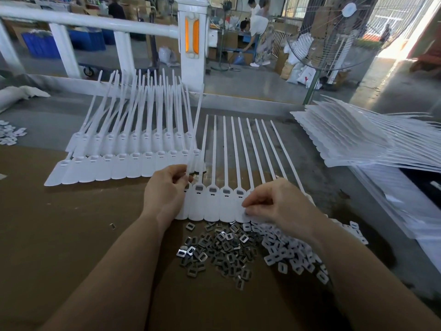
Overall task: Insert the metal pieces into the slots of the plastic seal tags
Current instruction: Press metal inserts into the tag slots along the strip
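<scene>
Fingertips of our left hand (167, 187) pinch the thin tail of a seal tag strip (194, 130), which rises tilted from our grip up past the tags behind it. Our right hand (276, 204) rests with curled fingers on the near row of seal tags (212, 204); the fingertips are drawn together narrowly at the flat body of one tag, and we cannot tell whether a metal piece sits between them.

That near row lies flat on the brown cardboard sheet (71, 235) covering the table, flags toward us and tails fanning away. Several of its slots near the left hand show a dark fill, but it is too small to tell more.

Just beneath our wrists, touching the lower edge of the row, lies a loose pile of metal pieces (214, 247), and beside it on the right a pile of small white plastic pieces (286, 252). One stray metal piece (112, 226) lies apart on the left.

Behind the left hand, two overlapping rows of finished-looking tags (124, 163) are stacked. To the right sits a tall stack of white tag sheets (358, 139). Beyond stand a white railing (95, 22) and a floor fan (334, 39).
</scene>
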`<control>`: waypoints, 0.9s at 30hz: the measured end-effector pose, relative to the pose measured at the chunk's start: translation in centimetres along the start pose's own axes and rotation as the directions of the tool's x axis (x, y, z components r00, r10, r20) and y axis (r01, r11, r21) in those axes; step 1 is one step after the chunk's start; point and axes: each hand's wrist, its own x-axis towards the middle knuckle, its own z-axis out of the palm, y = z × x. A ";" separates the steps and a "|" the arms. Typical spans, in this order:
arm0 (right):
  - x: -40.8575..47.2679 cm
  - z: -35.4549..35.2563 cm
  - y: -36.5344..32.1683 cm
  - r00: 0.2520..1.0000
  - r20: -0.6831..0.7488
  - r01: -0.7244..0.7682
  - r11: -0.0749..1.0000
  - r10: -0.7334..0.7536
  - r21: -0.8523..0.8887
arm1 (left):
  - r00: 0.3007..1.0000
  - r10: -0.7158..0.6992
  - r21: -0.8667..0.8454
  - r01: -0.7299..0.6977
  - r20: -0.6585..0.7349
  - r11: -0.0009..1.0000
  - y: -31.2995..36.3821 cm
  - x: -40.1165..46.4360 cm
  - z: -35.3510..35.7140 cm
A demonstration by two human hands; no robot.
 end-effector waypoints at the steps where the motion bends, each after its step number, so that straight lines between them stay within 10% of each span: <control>1: 0.0 0.1 0.0 1.000 -0.014 0.001 1.000 -0.002 -0.024 | 1.000 -0.002 -0.002 0.002 0.000 1.000 0.0 0.0 0.0; 27: -0.8 0.7 0.3 0.988 -0.142 0.031 0.979 -0.061 -0.202 | 1.000 -0.001 -0.006 0.001 -0.002 1.000 0.3 -0.3 -0.3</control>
